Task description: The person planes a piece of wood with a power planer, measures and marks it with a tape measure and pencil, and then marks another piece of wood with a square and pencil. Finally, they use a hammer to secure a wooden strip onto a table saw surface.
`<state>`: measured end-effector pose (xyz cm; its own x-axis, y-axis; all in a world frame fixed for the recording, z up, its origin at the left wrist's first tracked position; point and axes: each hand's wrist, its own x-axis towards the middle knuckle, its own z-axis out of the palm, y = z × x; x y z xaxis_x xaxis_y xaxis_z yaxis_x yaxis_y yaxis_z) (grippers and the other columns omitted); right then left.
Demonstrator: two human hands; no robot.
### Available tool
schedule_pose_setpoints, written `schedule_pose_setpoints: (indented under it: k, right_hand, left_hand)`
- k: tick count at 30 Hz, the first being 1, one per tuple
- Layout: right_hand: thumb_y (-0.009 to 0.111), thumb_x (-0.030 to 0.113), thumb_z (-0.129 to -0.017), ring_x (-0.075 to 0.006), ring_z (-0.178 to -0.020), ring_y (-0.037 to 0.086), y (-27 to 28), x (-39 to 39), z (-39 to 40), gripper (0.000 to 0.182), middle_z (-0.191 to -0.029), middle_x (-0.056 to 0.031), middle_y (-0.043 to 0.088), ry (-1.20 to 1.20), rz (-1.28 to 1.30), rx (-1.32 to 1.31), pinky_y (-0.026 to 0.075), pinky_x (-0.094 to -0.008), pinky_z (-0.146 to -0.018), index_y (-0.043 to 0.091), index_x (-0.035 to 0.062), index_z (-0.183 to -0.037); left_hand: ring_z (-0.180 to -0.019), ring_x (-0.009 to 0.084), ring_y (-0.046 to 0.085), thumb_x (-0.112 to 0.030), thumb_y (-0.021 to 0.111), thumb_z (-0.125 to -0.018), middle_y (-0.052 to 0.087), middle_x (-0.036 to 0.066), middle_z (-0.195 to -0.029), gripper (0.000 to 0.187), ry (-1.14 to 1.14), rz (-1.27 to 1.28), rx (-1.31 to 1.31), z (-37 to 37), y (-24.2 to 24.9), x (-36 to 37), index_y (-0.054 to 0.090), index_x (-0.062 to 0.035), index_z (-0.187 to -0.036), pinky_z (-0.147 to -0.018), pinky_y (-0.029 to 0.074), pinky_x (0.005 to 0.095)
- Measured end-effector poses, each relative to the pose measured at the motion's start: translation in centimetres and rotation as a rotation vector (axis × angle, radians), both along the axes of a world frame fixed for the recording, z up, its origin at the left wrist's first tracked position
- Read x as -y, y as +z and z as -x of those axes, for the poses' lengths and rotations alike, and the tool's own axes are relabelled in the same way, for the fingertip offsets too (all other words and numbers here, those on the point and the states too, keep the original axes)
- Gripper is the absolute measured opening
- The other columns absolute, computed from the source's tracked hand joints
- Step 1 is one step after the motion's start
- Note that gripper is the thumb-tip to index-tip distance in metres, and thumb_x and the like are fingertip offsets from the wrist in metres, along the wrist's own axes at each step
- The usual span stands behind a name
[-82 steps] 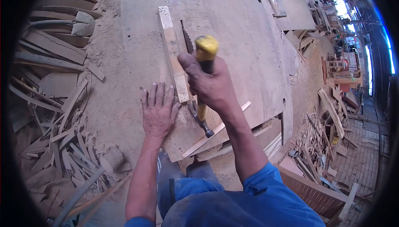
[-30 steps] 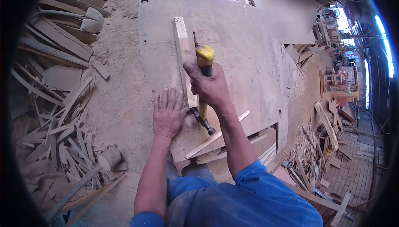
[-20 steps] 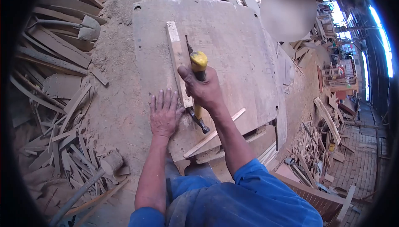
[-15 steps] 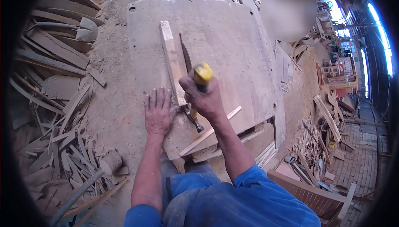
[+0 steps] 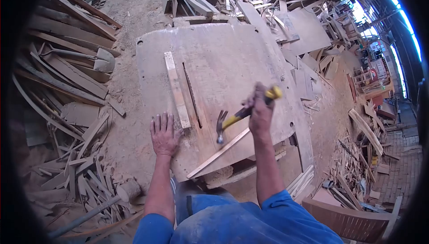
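A claw hammer [image 5: 237,117] with a yellow and black handle is gripped in my right hand [image 5: 261,115], over the right part of the saw table [image 5: 232,56]. Its steel head points left and downward, near a thin wooden strip [image 5: 219,153]. My left hand [image 5: 164,135] lies flat with fingers spread at the table's left edge. Just right of its fingertips is the lower end of a wooden batten [image 5: 176,87]. Beside the batten, a toothed saw blade [image 5: 189,91] shows in a long slot in the table top.
Offcuts and planks [image 5: 76,78] are heaped on the left, with a shovel [image 5: 103,60] among them. A mallet-like wooden block [image 5: 128,190] on a pole lies at lower left. More scrap wood [image 5: 353,163] and a slatted brown panel [image 5: 344,219] are on the right. Sawdust covers the floor.
My right hand has swung the hammer away from the batten's lower end, to the right. My left hand stays flat near the table's left edge. The view has shifted slightly.
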<state>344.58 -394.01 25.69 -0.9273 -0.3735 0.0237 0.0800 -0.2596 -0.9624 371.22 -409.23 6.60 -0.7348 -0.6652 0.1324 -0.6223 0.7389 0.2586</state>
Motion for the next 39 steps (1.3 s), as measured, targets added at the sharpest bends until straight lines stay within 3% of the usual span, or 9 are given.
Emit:
schedule_pose_setpoints:
  k: [4,10,16,19,26,31,34,38,39]
  right_hand:
    - [0.067,0.022,-0.112,-0.0185,-0.090,0.070,-1.7,-5.2,2.7,0.016,-0.092,-0.0066,0.069,0.002,0.114,-0.033,0.061,-0.0415,-0.098,0.063,0.0067,-0.111]
    - [0.068,0.031,-0.110,-0.0293,-0.117,0.072,6.1,-12.5,-2.4,0.027,-0.132,-0.0207,0.069,0.013,-0.083,0.170,0.063,-0.0471,-0.095,0.068,0.0037,-0.110]
    - [0.082,0.027,-0.096,-0.0287,-0.106,0.075,4.9,-17.8,-5.3,0.065,-0.132,-0.0165,0.069,0.379,-1.283,-0.298,0.064,-0.0457,-0.085,0.056,0.0083,-0.152]
    - [0.086,0.039,-0.088,-0.0354,-0.104,0.074,2.9,-13.8,-8.7,0.081,-0.127,-0.0163,0.067,0.543,-1.883,-0.569,0.062,-0.0493,-0.085,0.053,0.0137,-0.157]
    - [0.082,0.058,-0.089,-0.0428,-0.122,0.067,-7.1,-13.6,-11.0,0.100,-0.136,-0.0264,0.062,0.263,-1.754,-0.215,0.058,-0.0548,-0.099,0.041,0.0082,-0.165]
    - [0.081,0.050,-0.093,-0.0455,-0.108,0.074,-11.2,-14.6,-14.4,0.070,-0.112,-0.0283,0.075,0.181,-1.495,0.060,0.056,-0.0513,-0.096,0.057,0.0001,-0.136]
    - [0.079,0.043,-0.093,-0.0452,-0.118,0.073,-10.2,-14.1,-15.1,0.068,-0.117,-0.0302,0.076,0.054,-1.585,0.022,0.055,-0.0528,-0.100,0.055,0.0022,-0.143]
    - [0.075,0.030,-0.102,-0.0176,-0.067,0.063,-7.1,-14.2,-12.9,0.041,-0.085,-0.0076,0.066,0.110,-1.259,0.019,0.051,-0.0357,-0.060,0.063,0.0002,-0.127]
    - [0.070,0.025,-0.106,-0.0069,-0.059,0.051,-3.7,-10.7,-13.2,0.033,-0.078,0.0013,0.056,0.113,-1.214,0.125,0.042,-0.0274,-0.051,0.063,0.0013,-0.127]
  left_hand:
    - [-0.158,0.0362,0.037,-0.060,0.060,-0.101,0.047,0.011,-0.168,0.074,0.008,0.003,-0.025,0.1,0.1,-0.1,0.055,-0.0146,-0.160,-0.134,0.020,0.0568]
    - [-0.158,0.0389,0.036,-0.059,0.061,-0.100,0.047,0.013,-0.167,0.075,0.002,-0.018,-0.013,0.1,0.2,0.1,0.054,-0.0139,-0.160,-0.133,0.019,0.0591]
    - [-0.159,0.0381,0.032,-0.058,0.061,-0.100,0.044,0.014,-0.168,0.077,-0.009,-0.063,-0.009,0.2,0.3,0.3,0.051,-0.0116,-0.160,-0.133,0.017,0.0589]
    - [-0.161,0.0364,0.029,-0.060,0.060,-0.099,0.041,0.013,-0.170,0.080,-0.004,-0.129,0.001,0.1,0.5,0.5,0.047,-0.0128,-0.164,-0.134,0.016,0.0581]
    - [-0.163,0.0323,0.023,-0.071,0.053,-0.100,0.033,0.007,-0.175,0.088,0.000,-0.160,0.049,0.0,0.2,0.9,0.040,-0.0173,-0.169,-0.136,0.012,0.0556]
    - [-0.163,0.0322,0.023,-0.073,0.056,-0.099,0.034,0.007,-0.174,0.090,-0.008,-0.224,-0.006,-0.3,0.4,1.1,0.043,-0.0168,-0.167,-0.136,0.013,0.0558]
    - [-0.163,0.0330,0.023,-0.074,0.057,-0.097,0.035,0.008,-0.173,0.091,-0.009,-0.234,-0.027,-0.4,0.3,1.2,0.045,-0.0160,-0.166,-0.135,0.013,0.0563]
    - [-0.163,0.0335,0.023,-0.073,0.060,-0.096,0.036,0.009,-0.173,0.091,-0.024,-0.283,-0.037,-0.7,1.4,1.4,0.045,-0.0157,-0.166,-0.136,0.013,0.0565]
    - [-0.163,0.0336,0.022,-0.072,0.061,-0.096,0.036,0.009,-0.172,0.092,-0.029,-0.325,-0.032,-0.8,3.2,1.9,0.045,-0.0158,-0.166,-0.136,0.012,0.0565]
